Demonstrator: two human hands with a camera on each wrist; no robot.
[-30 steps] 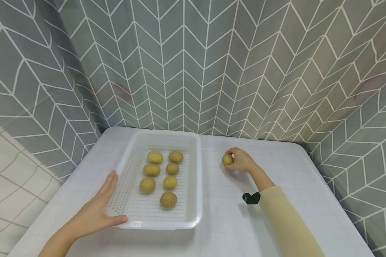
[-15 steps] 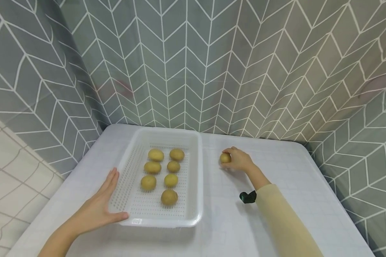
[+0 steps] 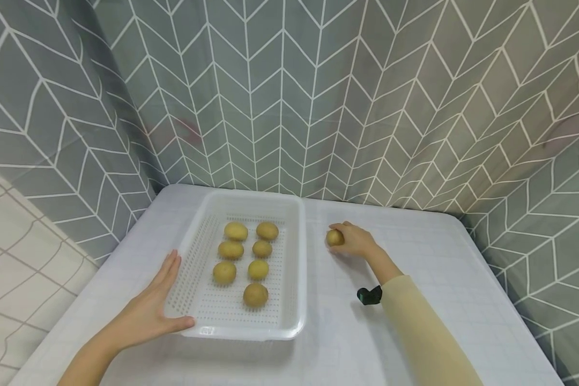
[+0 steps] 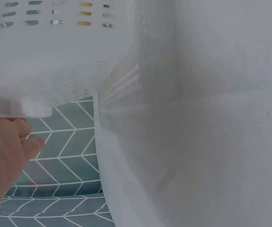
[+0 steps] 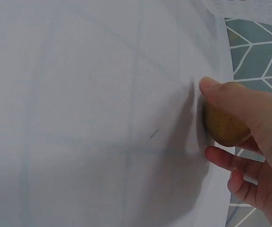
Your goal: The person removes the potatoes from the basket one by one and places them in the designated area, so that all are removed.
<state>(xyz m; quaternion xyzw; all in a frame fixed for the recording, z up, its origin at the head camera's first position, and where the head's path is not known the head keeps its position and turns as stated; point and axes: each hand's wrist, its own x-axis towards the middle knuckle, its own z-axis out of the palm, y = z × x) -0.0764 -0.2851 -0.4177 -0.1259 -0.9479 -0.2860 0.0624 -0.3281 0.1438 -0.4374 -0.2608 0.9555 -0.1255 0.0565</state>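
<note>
Left hand (image 3: 142, 317) splayed at basket (image 3: 243, 331) | right hand (image 3: 358, 240) pinching potato (image 3: 334, 238) (lift unclear)

The basket (image 3: 243, 333) looks glossy plastic, the held potato (image 5: 226, 125) matt

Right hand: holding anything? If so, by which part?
A potato, gripped by opposite sides between the right hand's thumb and fingers.

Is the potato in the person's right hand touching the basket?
Apart. The head view shows it plainly: a strip of white cloth lies between the potato and the basket.
</note>
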